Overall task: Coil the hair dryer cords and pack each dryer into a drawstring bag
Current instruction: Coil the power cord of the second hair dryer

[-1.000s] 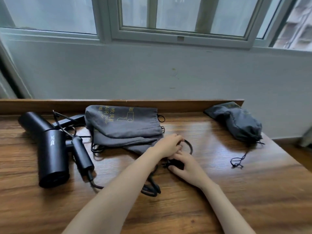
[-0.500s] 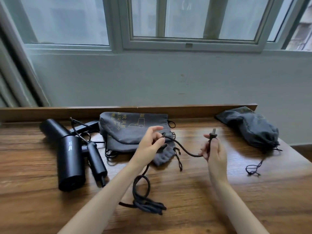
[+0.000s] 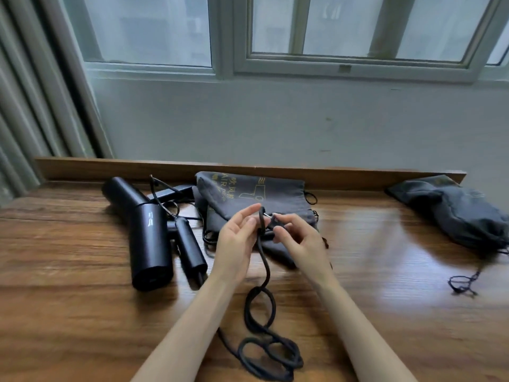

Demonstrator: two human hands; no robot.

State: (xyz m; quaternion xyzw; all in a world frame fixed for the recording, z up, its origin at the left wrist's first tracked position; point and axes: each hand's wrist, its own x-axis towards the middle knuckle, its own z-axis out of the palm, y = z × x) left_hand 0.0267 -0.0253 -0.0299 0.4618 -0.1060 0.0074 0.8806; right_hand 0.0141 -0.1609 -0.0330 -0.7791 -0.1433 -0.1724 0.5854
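Observation:
A black hair dryer (image 3: 150,238) lies on the wooden table (image 3: 82,312) at the left, its folded handle (image 3: 191,248) beside it. Its black cord (image 3: 264,312) runs in loose loops across the table in front of me and rises to my hands. My left hand (image 3: 239,235) pinches the cord near its end. My right hand (image 3: 297,238) holds the plug end close against the left. Behind my hands lies a flat grey drawstring bag (image 3: 248,194) with yellow print. A second black dryer (image 3: 121,188) lies further back at the left.
A filled grey drawstring bag (image 3: 451,213) sits at the right by the table's raised back ledge (image 3: 165,168), its drawstring (image 3: 462,282) trailing toward me. A wall and window stand behind the table, and curtains hang at the left.
My hands lifted the cord's plug end off the table, spread apart, then came together in front of the flat bag. The cord now hangs from them to the table.

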